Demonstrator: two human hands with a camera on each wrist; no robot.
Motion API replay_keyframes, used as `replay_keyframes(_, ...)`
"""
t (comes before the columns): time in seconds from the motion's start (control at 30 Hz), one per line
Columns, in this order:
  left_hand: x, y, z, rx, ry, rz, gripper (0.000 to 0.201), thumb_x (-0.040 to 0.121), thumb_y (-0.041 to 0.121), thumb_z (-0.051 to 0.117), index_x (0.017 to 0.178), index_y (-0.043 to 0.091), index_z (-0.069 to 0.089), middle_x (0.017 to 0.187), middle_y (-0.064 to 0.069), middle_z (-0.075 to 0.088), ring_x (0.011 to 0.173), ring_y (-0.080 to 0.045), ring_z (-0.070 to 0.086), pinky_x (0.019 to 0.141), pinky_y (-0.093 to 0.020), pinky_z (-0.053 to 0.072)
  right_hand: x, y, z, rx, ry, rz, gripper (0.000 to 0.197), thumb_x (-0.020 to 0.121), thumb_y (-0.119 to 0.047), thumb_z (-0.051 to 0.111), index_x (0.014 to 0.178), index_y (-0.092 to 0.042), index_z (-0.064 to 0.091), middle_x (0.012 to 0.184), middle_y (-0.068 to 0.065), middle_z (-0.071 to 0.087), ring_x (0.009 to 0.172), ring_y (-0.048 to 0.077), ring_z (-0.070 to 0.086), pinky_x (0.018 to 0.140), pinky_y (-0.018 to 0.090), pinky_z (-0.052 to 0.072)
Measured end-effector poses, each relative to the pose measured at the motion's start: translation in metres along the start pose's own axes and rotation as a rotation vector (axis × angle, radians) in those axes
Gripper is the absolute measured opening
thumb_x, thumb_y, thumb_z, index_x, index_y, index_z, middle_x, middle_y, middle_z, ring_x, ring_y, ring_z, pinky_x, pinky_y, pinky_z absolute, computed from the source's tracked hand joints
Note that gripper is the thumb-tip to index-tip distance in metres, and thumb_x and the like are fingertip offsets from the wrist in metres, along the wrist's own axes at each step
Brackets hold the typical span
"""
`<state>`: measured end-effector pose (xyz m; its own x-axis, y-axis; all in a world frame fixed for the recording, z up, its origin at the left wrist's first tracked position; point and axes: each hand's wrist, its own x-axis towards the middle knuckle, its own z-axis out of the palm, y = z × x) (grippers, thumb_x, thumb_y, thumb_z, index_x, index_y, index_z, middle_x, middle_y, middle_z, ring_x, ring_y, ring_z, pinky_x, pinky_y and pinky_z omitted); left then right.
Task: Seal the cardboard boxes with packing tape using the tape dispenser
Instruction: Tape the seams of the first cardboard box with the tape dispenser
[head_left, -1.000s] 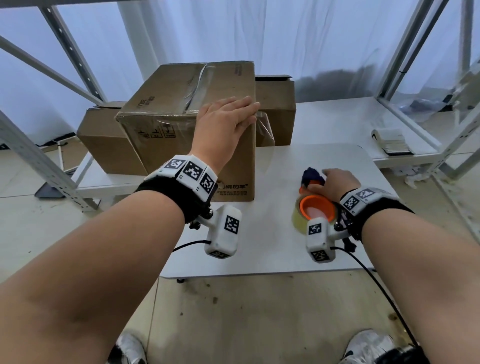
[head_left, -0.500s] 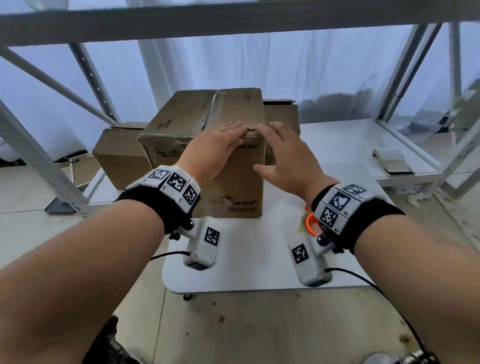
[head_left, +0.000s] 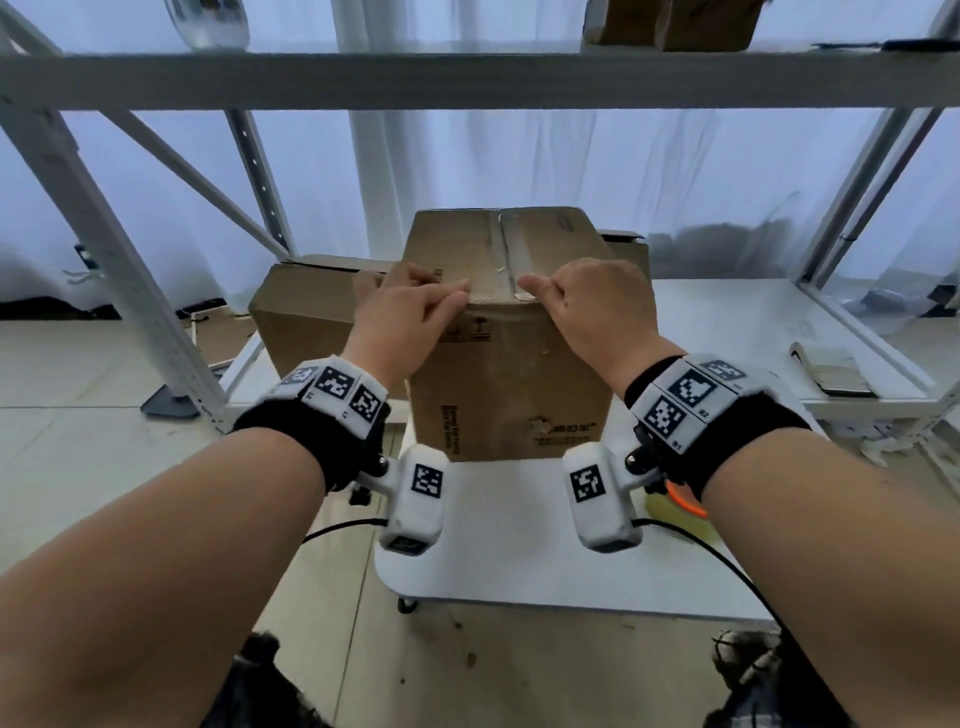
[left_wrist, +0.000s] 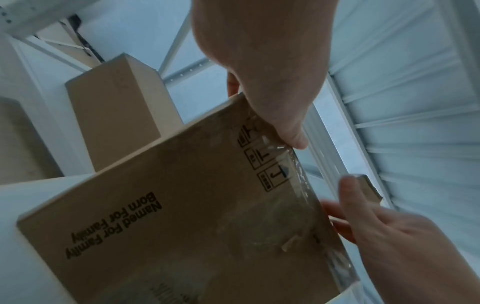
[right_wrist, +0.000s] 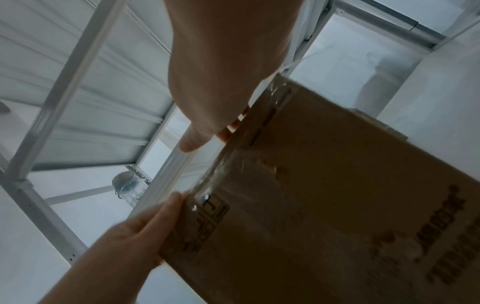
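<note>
A tall cardboard box (head_left: 509, 374) stands on the white table (head_left: 519, 551), with clear tape (head_left: 511, 249) running along its top seam and down over the front edge. My left hand (head_left: 415, 306) grips the top front edge left of the seam, thumb on the front face (left_wrist: 293, 139) and fingers over the top. My right hand (head_left: 587, 306) holds the same edge just right of the seam, thumb pointing left. The orange tape dispenser (head_left: 685, 501) lies on the table, mostly hidden behind my right wrist.
Two more cardboard boxes stand behind, one at the left (head_left: 311, 322) and one at the right (head_left: 628, 249). A white shelf beam (head_left: 467, 78) crosses overhead, with slanted struts at the left. A flat stack (head_left: 831, 369) lies on the right shelf.
My right hand left the tape dispenser on the table and came up to the box's top front edge. The box now faces me squarely, and both hands sit beside the seam.
</note>
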<state>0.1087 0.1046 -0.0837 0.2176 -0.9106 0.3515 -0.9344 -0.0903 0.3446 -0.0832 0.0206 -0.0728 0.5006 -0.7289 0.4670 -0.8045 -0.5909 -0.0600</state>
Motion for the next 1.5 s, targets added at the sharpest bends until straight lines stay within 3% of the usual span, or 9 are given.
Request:
replay_keyframes(0.2,0.002,0.001,0.008,-0.021,0.114,0.03,0.039,0.089,0.056,0.048,0.122,0.039,0.062,0.117,0.003,0.052,0.116,-0.026,0.034,0.098,-0.04,0.033,-0.006,-0.011,0.005,0.037,-0.05,0.008,0.053,0.094,-0.063,0.03,0.116,-0.031,0.066,0.114,0.001,0.063,0.112,0.028,0.046,0.088,0.038,0.037)
replay_keyframes(0.43,-0.005,-0.009,0.02,0.187,0.089,0.141,0.051,0.09,0.049,0.052,0.139,0.034,0.045,0.134,-0.005,0.043,0.126,-0.031,0.029,0.103,-0.046,0.026,-0.014,-0.011,0.021,-0.045,-0.048,0.007,0.056,0.092,-0.061,0.039,0.139,-0.032,0.047,0.133,0.0,0.052,0.118,0.029,0.038,0.098,0.041,0.028)
replay_keyframes(0.67,-0.005,-0.039,0.009,-0.172,0.16,0.104,0.035,0.097,0.034,0.049,0.129,0.025,0.058,0.13,-0.005,0.051,0.124,-0.027,0.041,0.111,-0.04,0.028,-0.011,-0.01,0.015,-0.024,-0.054,-0.012,0.058,0.09,-0.064,0.04,0.138,-0.033,0.047,0.13,0.0,0.053,0.117,0.028,0.039,0.098,0.041,0.029)
replay_keyframes(0.8,-0.01,-0.04,0.013,-0.267,0.158,0.032,0.035,0.095,0.024,0.055,0.13,0.023,0.058,0.139,-0.009,0.045,0.129,-0.022,0.039,0.108,-0.024,0.025,-0.004,-0.021,0.009,-0.038,-0.042,0.007,0.069,0.084,-0.075,0.035,0.121,-0.024,0.064,0.116,0.003,0.061,0.111,0.027,0.047,0.092,0.04,0.036)
replay_keyframes(0.9,-0.013,-0.043,0.009,-0.259,0.094,0.07,0.042,0.094,0.021,0.057,0.135,0.027,0.051,0.148,-0.005,0.039,0.134,-0.02,0.038,0.113,-0.028,0.026,0.001,-0.035,0.011,-0.028,-0.028,0.01,0.074,0.082,-0.077,0.035,0.11,-0.016,0.067,0.11,0.005,0.062,0.104,0.025,0.054,0.082,0.035,0.039)
replay_keyframes(1.0,-0.015,-0.046,0.005,-0.235,0.047,0.084,0.048,0.094,0.02,0.058,0.139,0.03,0.046,0.153,-0.003,0.032,0.137,-0.019,0.035,0.112,-0.023,0.022,0.003,-0.052,0.022,0.016,-0.072,-0.021,0.073,0.085,-0.075,0.033,0.139,-0.029,0.046,0.137,0.007,0.051,0.128,0.029,0.045,0.102,0.042,0.034)
replay_keyframes(1.1,-0.016,-0.045,0.004,-0.193,0.031,0.102,0.048,0.095,0.022,0.055,0.141,0.031,0.043,0.155,-0.001,0.028,0.138,-0.017,0.032,0.107,-0.016,0.017,0.009,-0.065,0.028,-0.011,-0.122,0.006,0.074,0.086,-0.074,0.028,0.147,-0.033,0.031,0.151,0.008,0.037,0.14,0.033,0.029,0.113,0.051,0.019)
replay_keyframes(1.37,0.0,-0.017,-0.001,0.018,0.134,0.111,0.036,0.102,0.033,0.038,0.126,0.017,0.059,0.151,-0.003,0.037,0.138,-0.023,0.031,0.114,-0.036,0.022,0.008,-0.052,0.028,-0.042,-0.132,-0.119,0.069,0.087,-0.065,0.045,0.146,-0.032,0.032,0.15,0.006,0.038,0.139,0.029,0.032,0.112,0.047,0.023)
replay_keyframes(1.5,0.005,-0.001,0.005,0.05,0.038,0.187,0.041,0.101,0.041,0.034,0.135,0.024,0.051,0.137,-0.001,0.053,0.126,-0.022,0.046,0.105,-0.038,0.033,0.011,-0.025,0.011,0.098,-0.112,-0.209,0.049,0.094,-0.059,0.036,0.133,-0.034,0.053,0.134,-0.001,0.057,0.125,0.021,0.05,0.109,0.043,0.03)
